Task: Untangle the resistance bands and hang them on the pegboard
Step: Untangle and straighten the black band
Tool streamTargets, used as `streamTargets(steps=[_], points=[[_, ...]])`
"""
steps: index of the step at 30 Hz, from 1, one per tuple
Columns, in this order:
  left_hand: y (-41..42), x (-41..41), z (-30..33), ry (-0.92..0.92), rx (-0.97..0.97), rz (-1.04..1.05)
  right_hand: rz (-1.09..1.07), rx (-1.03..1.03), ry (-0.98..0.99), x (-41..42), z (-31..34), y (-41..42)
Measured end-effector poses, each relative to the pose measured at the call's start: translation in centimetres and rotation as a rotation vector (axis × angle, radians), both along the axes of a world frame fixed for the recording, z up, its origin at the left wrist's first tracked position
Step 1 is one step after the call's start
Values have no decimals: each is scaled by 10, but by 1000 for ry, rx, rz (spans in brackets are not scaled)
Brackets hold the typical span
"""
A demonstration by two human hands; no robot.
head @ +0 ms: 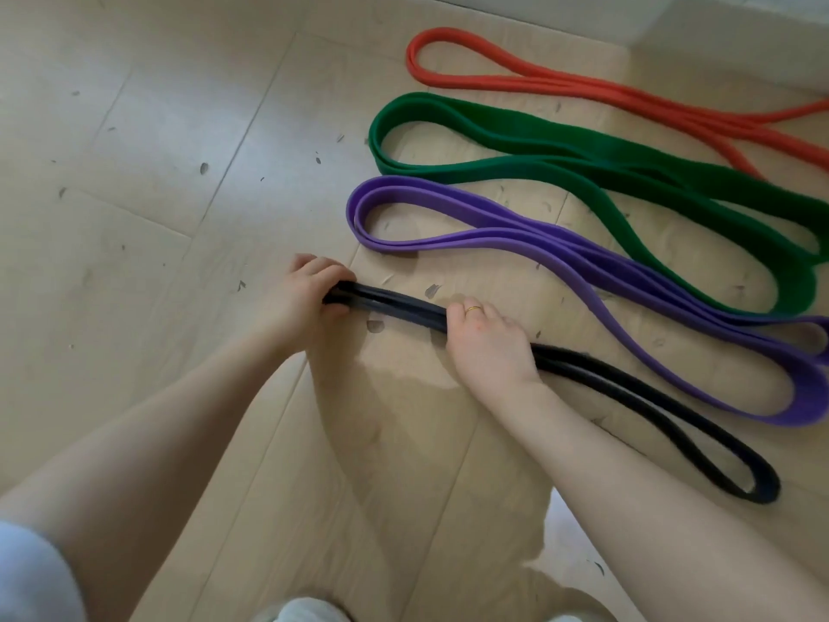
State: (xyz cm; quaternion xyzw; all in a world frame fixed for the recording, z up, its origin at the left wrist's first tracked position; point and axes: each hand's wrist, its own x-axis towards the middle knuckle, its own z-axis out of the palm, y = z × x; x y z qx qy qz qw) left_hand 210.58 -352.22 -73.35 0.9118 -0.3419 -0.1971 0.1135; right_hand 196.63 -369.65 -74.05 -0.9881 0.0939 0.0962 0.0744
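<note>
No readable text, label, brand, number or sign shows anywhere in the view; none of the surfaces carries legible print.

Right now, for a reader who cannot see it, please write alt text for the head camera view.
A person's left hand and right hand grip a black resistance band lying folded on a pale wooden floor. Beyond it, a purple band, a green band and a red band lie side by side, each in its own long loop.

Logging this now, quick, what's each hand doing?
Left hand: grips the end of the black band.
Right hand: pressed on the black band, fingers curled over it.
</note>
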Motion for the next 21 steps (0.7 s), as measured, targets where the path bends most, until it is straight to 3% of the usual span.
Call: streamTargets(steps=[3, 6, 8, 11, 15, 18, 21], points=[[4, -1, 6, 225, 22, 45, -38, 50, 52, -11, -3, 0], [3, -2, 18, 288, 31, 79, -50, 60, 88, -24, 2, -3], [4, -4, 23, 262, 65, 82, -58, 54, 111, -29, 2, -6], [6, -6, 23, 75, 163, -29, -9, 92, 130, -34, 9, -3], [-3, -14, 20, -85, 122, 223, -76, 149, 56, -31, 14, 5], [4, -12, -2, -253, 79, 50, -109, 163, 82, -23, 7, 4], [9, -12, -15, -69, 39, 143, -136, 157, 175, -16, 2, -1]])
